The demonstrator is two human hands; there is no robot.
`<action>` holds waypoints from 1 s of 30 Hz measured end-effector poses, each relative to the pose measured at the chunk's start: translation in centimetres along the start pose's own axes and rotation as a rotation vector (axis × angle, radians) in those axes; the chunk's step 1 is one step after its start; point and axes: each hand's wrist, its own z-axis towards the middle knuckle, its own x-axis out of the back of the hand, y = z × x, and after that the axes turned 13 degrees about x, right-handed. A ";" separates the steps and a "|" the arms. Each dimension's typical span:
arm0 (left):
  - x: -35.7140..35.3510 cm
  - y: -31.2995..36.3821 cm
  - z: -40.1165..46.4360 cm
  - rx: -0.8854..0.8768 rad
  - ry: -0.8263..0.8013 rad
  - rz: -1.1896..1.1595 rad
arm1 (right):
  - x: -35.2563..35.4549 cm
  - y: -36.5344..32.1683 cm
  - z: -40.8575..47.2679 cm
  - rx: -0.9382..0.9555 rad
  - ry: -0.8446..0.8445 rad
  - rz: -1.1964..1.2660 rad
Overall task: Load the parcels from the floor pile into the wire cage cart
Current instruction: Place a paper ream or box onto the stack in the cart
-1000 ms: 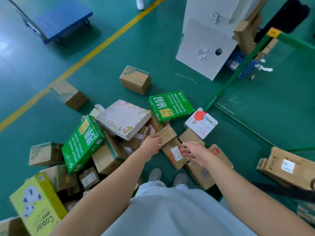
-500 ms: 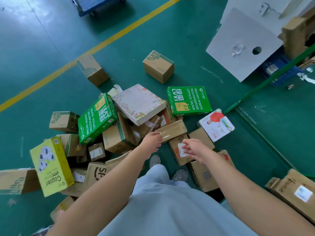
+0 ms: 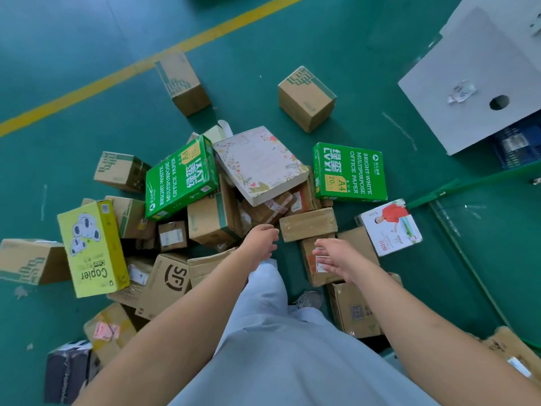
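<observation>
I am looking down on the floor pile, and the parcel I am going for is the small taped brown box (image 3: 308, 224) lying flat near the middle of it, resting partly on the labelled carton (image 3: 319, 263) beneath. My left hand (image 3: 261, 241) is hovering just beside its left end with the fingers loosely spread and holding nothing; my right hand (image 3: 336, 256) is hanging just below its near edge, over the labelled carton, also relaxed and empty. I judge this as the reach-in before a 2-handed lift. To do it well I am planning to bring 1 palm to each short end, squeeze evenly and raise it straight up, since the tape looks glossy and could slip under a light pinch. The floral flat box (image 3: 259, 164) is leaning over the cartons just behind it, so I am keeping my fingers low and clear of that overhang to avoid tipping it. Further out, 2 green packs of office paper (image 3: 349, 172) are sitting left and right of the floral box, and a yellow copier-paper box (image 3: 93, 249) is lying at the left. Only a green bar (image 3: 468, 183) at the right edge may belong to the wire cage cart; I cannot tell for sure.
</observation>
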 end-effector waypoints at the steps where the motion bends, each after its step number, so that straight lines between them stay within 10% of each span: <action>1: 0.5 0.5 0.2 -0.001 -0.003 -0.016 | -0.4 -0.5 0.3 -0.001 -0.003 -0.002; 18: 12.8 13.2 19.6 0.240 -0.009 -0.123 | -11.7 -11.8 23.3 -0.172 -0.081 -0.114; 30: 17.3 13.3 35.6 0.348 -0.149 -0.702 | -21.9 -12.1 38.2 -0.243 -0.160 -0.259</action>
